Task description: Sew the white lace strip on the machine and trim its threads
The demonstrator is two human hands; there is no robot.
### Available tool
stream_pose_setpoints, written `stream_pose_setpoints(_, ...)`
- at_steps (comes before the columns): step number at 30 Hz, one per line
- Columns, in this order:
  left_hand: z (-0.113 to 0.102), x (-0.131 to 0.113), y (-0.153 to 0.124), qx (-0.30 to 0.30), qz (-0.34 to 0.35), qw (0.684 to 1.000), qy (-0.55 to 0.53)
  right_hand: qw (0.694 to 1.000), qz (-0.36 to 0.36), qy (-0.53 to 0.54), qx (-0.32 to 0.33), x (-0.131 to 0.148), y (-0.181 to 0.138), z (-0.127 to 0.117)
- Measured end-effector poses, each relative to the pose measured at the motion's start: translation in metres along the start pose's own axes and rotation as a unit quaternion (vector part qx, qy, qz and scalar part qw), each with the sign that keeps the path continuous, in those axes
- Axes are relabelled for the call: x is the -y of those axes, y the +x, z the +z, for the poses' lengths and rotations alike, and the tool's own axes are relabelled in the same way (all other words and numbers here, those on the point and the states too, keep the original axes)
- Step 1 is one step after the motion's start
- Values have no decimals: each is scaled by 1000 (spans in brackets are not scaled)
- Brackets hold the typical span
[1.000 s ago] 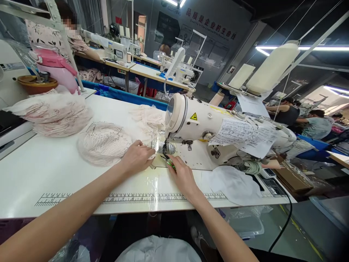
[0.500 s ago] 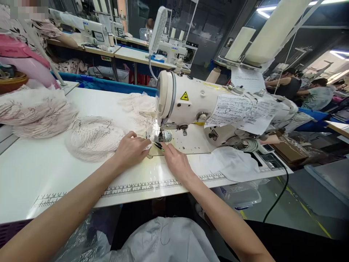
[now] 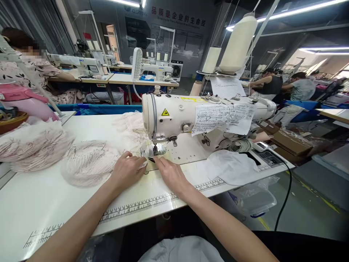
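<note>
White and cream, with a yellow warning triangle on its head, the sewing machine [image 3: 170, 116] stands on the table just beyond both hands, its needle area over a shiny metal plate [image 3: 160, 148] and handwritten sheets [image 3: 223, 118] hanging on its arm. The left hand [image 3: 129, 168] has its fingers pinched on a small white piece of fabric [image 3: 143, 165], thin and crumpled, just left of the needle; the right hand [image 3: 173, 175] has its fingers closed on a slim dark tool [image 3: 151, 159], mostly hidden, its end showing close to the plate. Beyond the left wrist lies a sheer, pale pink, gathered bundle [image 3: 88, 163], and farther left a taller ruffled pile [image 3: 35, 145] with darker pink folds. The white table [image 3: 16, 214] is glossy, a printed black ruler [image 3: 131, 211] running near its front edge, a limp white cloth [image 3: 231, 167] at its right. Behind, tall thread cones [image 3: 238, 45] rise on a stand, other workers sit at benches, and red lettering marks a dark grey wall [image 3: 188, 40] under tube lights [image 3: 297, 16]
</note>
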State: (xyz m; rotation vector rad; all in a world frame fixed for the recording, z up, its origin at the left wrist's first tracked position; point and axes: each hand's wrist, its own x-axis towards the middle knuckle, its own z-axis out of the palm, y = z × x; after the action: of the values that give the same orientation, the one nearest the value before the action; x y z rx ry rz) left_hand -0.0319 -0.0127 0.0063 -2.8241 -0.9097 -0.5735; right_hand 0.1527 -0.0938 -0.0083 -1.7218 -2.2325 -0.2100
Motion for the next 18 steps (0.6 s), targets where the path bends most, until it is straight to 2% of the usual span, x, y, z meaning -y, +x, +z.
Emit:
stream_pose_setpoints(7,-7,-2,-2,-4,28,1000,-11,998,32,39,-39,-4,-2,3)
stream_pose_setpoints(13,-48,-21,-3,-11,40,998,-39,986,86,105,-97,-17,-5,-4)
stream_pose_setpoints(15,-63,-33,-14,-16,32,997,-65,981,91,137,-101,-20,-7,-9)
stream_pose_setpoints(18,-76,-56,-48,-9,21,993,-116,973,92,184,-102,-19,-9,-19)
